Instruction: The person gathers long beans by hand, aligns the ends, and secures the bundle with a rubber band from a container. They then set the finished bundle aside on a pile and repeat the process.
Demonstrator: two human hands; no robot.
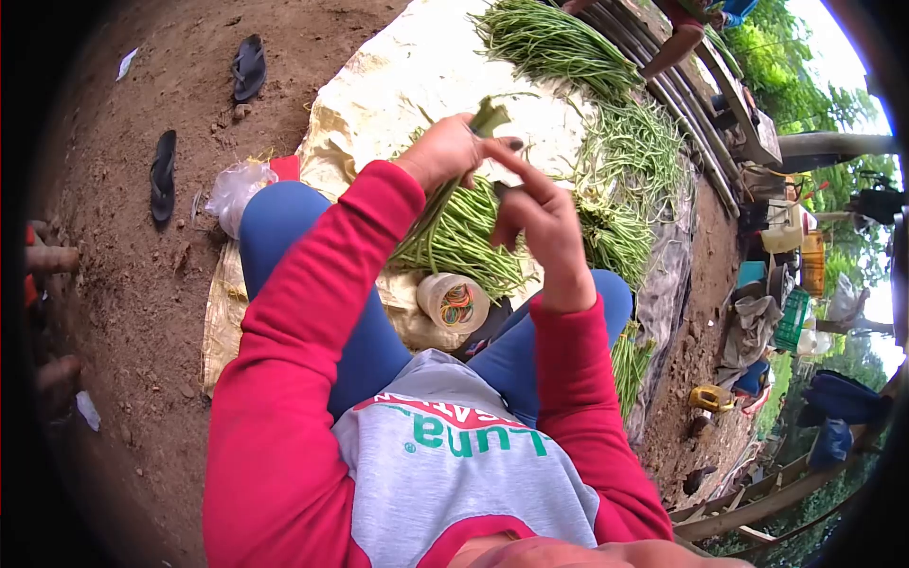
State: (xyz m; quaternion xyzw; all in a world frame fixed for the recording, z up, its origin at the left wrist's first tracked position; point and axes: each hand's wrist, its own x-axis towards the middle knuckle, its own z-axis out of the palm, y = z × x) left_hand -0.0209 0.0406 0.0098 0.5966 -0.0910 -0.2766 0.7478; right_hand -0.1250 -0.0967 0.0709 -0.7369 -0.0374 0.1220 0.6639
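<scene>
Soft, diffuse daylight covers the creased cream woven sheet [388, 80], palest and nearly washed out toward its far edge. Shadows are faint and soft-edged. Well beyond the sheet's right edge, the white sky [835, 30] is overexposed. Motion blur smears the bare right hand [544, 222]. Strong wide-angle distortion bows the long brown wooden poles [698, 133]; black vignetting swallows the frame's corners.

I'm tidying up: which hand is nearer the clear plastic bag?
Left. The left hand is right of the plastic bag; the right hand is farther right.
</scene>
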